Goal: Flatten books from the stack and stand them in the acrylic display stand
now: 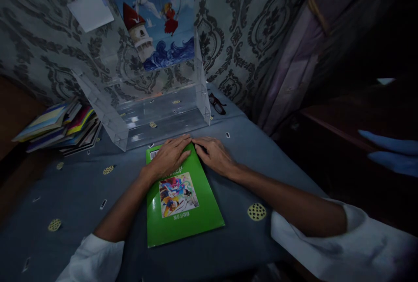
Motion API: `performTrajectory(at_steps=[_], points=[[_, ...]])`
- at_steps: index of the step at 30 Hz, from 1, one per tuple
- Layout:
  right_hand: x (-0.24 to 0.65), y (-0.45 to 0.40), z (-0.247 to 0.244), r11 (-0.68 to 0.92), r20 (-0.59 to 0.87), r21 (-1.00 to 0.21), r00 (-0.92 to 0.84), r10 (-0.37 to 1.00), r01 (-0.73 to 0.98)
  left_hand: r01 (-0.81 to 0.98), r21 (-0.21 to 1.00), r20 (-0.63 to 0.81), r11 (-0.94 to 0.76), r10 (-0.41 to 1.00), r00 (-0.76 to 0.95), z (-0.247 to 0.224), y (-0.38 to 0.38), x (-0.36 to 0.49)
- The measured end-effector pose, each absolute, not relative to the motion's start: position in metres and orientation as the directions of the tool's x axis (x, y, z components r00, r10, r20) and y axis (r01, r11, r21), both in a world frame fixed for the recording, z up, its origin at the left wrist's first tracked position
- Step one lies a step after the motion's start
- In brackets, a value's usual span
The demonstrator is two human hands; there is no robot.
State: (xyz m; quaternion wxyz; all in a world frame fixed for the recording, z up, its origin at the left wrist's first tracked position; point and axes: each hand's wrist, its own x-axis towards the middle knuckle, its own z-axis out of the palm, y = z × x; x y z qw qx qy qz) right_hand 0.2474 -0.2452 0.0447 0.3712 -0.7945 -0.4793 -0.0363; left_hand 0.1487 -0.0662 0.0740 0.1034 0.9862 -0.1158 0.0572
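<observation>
A green book [205,203] with a colourful square picture lies flat on the blue-grey tablecloth, its printing upside down to me. My left hand [171,155] rests flat on the far part of its cover, fingers stretched out and thumb apart, beside a barcode. At the book's far right corner is my right hand [214,156], its fingertips touching the edge and its thumb a little apart from the fingers. Just beyond both hands stands a clear plastic rack [114,127] with upright side panels.
A stack of books [65,125] sits at the left by the wall. Dark-framed glasses [217,104] lie right of the rack. A poster [163,21] and a white card [90,11] are at the patterned wall. A purple curtain [287,73] hangs at the right, past the table edge.
</observation>
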Motion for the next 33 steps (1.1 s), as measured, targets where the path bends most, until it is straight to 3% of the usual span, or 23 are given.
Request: performTrajectory(at_steps=[33], points=[[0.227, -0.25, 0.038, -0.263, 0.393, -0.517, 0.499, 0.773, 0.815, -0.277, 0.224, 0.204, -0.934, -0.233, 0.951, 0.065, -0.064, 0.147]])
